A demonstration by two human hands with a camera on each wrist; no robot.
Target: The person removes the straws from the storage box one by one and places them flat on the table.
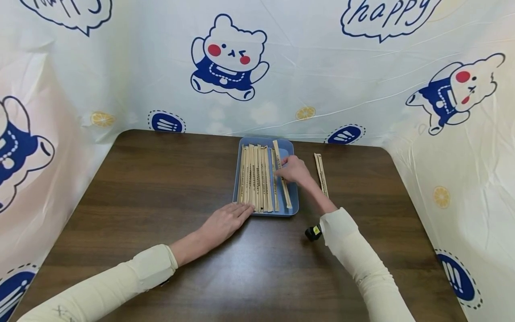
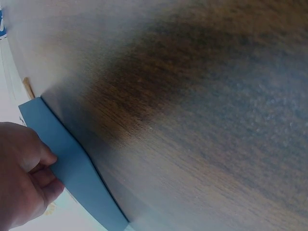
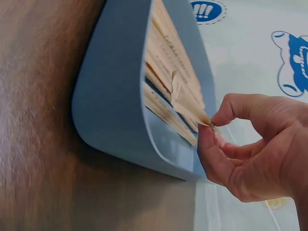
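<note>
A blue tray (image 1: 295, 197) on the table holds a row of several paper-wrapped chopsticks (image 1: 254, 179), lying lengthwise with printing on their wrappers. My left hand (image 1: 227, 221) holds the tray's near left corner; in the left wrist view, its fingertips (image 2: 54, 185) touch the outer wall. Over the tray's right side, my right hand (image 1: 293, 170) pinches one wrapped chopstick pack (image 1: 283, 179), which lies slightly slanted beside the row. The right wrist view shows thumb and finger (image 3: 207, 139) meeting at the wrapper (image 3: 185, 101).
Another wrapped chopstick pack (image 1: 320, 172) lies on the table right of the tray, partly behind my right forearm. A small black device (image 1: 313, 232) with a yellow label is at my right cuff. Printed cloth (image 1: 281, 80) borders the brown table (image 1: 161, 179) at the back and sides.
</note>
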